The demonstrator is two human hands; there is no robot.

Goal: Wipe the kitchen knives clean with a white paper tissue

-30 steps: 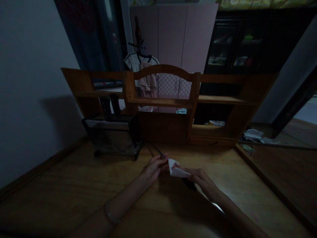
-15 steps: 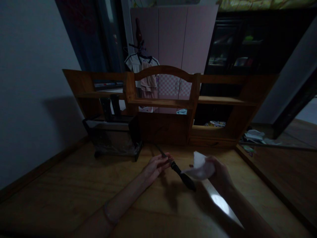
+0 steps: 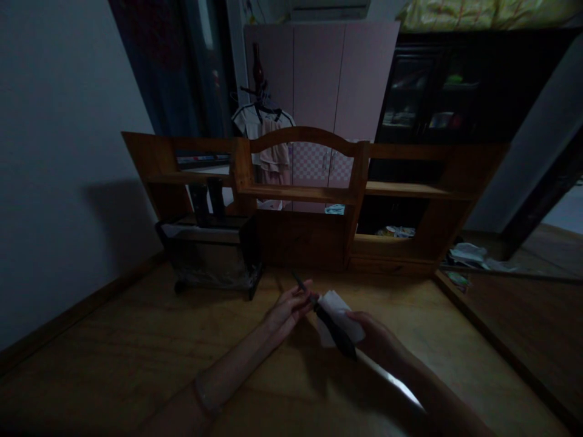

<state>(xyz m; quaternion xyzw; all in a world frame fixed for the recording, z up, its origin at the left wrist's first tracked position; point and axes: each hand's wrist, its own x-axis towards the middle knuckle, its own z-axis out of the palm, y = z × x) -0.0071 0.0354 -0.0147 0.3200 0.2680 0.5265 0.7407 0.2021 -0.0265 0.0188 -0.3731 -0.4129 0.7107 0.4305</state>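
Note:
My left hand [image 3: 288,309] is closed round the thin dark shaft of a black-handled tool [image 3: 337,334], close to its handle. The shaft's narrow tip points up and away to the left; whether it is a blade or a rod, I cannot tell. In my right hand [image 3: 371,334] is a folded white tissue [image 3: 339,309], which lies behind and along the handle. Whether it touches the handle is unclear. Both hands are above the wooden tabletop [image 3: 255,376]. To their left stands a dark knife rack [image 3: 209,258] with two black handles sticking up.
A wooden shelf unit [image 3: 300,194] rises along the tabletop's far side. A white wall [image 3: 59,152] borders the left. Bright light reflects off the tabletop [image 3: 401,385] at the right. Behind are hanging clothes [image 3: 273,142] and a pink wardrobe [image 3: 316,79].
My right hand has moved left, bringing the tissue from beside the tool to its handle. My left hand keeps its hold on the shaft. The view has tipped slightly upward.

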